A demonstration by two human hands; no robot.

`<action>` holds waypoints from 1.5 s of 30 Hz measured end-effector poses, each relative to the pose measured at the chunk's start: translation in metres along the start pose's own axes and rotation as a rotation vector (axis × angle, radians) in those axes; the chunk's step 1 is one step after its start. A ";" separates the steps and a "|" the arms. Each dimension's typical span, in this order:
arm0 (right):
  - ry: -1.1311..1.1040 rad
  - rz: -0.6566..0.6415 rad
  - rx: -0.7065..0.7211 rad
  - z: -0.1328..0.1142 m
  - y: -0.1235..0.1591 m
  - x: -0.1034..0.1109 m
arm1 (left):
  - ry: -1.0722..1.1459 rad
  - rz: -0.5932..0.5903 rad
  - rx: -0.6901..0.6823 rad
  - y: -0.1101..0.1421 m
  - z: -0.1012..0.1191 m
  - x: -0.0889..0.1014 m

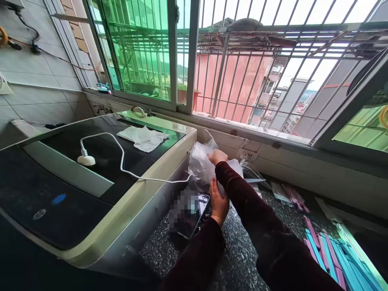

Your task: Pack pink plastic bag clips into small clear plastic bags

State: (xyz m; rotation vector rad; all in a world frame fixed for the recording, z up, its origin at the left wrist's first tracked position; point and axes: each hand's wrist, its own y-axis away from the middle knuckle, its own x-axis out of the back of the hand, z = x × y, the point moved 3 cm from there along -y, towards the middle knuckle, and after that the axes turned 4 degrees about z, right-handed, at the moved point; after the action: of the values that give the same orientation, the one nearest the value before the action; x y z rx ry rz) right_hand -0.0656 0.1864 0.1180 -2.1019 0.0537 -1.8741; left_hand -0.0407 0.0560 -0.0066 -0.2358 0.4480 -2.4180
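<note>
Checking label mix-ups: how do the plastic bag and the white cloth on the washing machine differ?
The plastic bag is partly see-through and shiny; the white cloth looks matte and opaque.
The bag stands bunched up and bulky; the cloth lies fairly flat on the washing machine.
The right hand grips the bag; neither hand touches the cloth.
Shared: both are pale and wrinkled.

What the crumpled bag (200, 159) contains cannot be told, and its folds blur the fingertips of the right hand (219, 157); the palm of the left hand (220, 204) is hidden. One end of the cord (157, 180) is lost at the bag. Pixelation covers part of the phone (195, 218). Frame edges cut off the washer (91, 182), both sleeves (266, 226) and the strips (336, 258). Distant buildings (307, 97) are too small to make out.
</note>
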 end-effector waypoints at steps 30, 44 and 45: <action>0.016 0.590 0.587 0.138 0.202 0.053 | 0.794 0.110 0.556 -0.020 0.040 0.030; -0.166 0.676 0.503 0.202 0.344 0.086 | 0.536 -0.463 0.323 0.100 0.074 0.101; -0.177 0.666 0.497 0.204 0.356 0.087 | 0.490 -0.510 0.342 0.110 0.073 0.108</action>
State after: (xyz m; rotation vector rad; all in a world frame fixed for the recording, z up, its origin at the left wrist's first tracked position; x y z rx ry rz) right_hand 0.2104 -0.1280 0.0906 -1.6224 0.1977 -1.1592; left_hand -0.0392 -0.1112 0.0252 0.4560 0.1844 -3.0041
